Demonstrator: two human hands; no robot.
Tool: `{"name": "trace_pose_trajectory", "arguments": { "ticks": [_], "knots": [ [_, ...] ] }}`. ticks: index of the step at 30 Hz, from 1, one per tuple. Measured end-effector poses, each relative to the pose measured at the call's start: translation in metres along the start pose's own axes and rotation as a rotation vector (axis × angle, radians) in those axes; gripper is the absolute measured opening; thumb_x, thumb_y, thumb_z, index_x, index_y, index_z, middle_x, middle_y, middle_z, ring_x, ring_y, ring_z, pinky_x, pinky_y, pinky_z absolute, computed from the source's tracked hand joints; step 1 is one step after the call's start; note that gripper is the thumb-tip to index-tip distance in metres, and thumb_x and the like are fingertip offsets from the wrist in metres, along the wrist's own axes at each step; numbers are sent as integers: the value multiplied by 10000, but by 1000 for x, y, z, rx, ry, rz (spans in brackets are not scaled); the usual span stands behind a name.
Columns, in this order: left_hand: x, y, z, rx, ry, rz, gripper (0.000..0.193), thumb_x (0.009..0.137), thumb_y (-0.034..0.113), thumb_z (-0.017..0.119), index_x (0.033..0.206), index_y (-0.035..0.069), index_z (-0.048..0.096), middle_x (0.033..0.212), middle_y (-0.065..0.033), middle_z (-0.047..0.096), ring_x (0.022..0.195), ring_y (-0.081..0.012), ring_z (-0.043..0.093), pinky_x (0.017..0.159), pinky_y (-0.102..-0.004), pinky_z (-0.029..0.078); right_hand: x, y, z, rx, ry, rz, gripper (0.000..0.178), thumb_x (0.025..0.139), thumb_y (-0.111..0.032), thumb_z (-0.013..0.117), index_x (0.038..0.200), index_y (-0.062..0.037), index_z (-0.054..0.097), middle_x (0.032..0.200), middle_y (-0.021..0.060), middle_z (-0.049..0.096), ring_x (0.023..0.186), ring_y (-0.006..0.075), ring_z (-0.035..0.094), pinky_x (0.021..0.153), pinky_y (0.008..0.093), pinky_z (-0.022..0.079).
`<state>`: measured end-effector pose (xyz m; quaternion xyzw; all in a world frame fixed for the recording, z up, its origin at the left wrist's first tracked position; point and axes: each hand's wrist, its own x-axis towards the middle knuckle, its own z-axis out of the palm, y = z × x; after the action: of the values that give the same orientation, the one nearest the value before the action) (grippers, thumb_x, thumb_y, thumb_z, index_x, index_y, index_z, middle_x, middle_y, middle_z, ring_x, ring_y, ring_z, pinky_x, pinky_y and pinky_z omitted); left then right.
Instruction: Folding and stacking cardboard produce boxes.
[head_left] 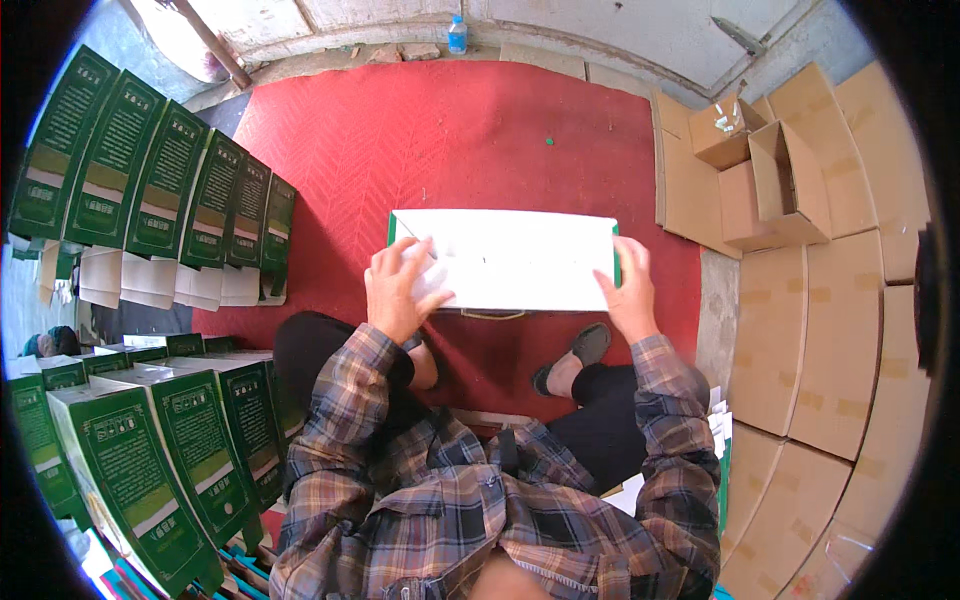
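In front of me, above the red mat, is a long carton [520, 258] with a white face turned up and green showing at both ends. My left hand [398, 290] grips its left end, fingers and thumb bent over the white face. At the opposite end my right hand [632, 290] holds the carton, thumb on top and fingers around the green side. A thin curved handle [492, 315] sticks out below the near edge. The carton's underside is hidden.
Green printed cartons [150, 170] stand in a row at the left, with more green cartons [190, 430] nearer me. Brown cardboard boxes [770, 340] line the right side, two small open boxes [790, 180] on them. A blue-capped bottle [457, 36] stands by the far wall, beyond the red mat [480, 130].
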<state>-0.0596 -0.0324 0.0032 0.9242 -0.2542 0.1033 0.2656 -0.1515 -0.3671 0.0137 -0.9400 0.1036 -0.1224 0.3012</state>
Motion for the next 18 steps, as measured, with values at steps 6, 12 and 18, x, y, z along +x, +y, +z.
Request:
{"name": "trace_pose_trajectory", "arguments": {
  "ticks": [6, 12, 18],
  "knots": [
    [-9, -80, 33, -705, 384, -630, 386, 976, 308, 476, 1191, -2, 558, 1011, -103, 612, 912, -179, 579, 812, -309, 465, 6, 65, 8, 511, -216, 776, 411, 966, -381, 443, 1225, -78, 544, 991, 91, 623, 717, 150, 628, 533, 294, 499],
    [-7, -94, 76, -1477, -247, -1110, 656, 930, 587, 405, 1157, -3, 578, 1003, -86, 645, 869, -168, 618, 732, -280, 507, -17, 107, 44, 658, -467, 913, 406, 938, -345, 488, 1132, -9, 608, 942, 117, 674, 789, 198, 652, 644, 366, 528],
    [-3, -87, 50, -1424, -122, -828, 555, 934, 487, 488, 1180, -4, 566, 1048, -75, 635, 891, -177, 619, 742, -291, 514, -5, 86, 20, 808, -205, 684, 370, 948, -276, 467, 1146, 6, 603, 1035, 138, 661, 899, 198, 644, 761, 345, 516]
  ]
}}
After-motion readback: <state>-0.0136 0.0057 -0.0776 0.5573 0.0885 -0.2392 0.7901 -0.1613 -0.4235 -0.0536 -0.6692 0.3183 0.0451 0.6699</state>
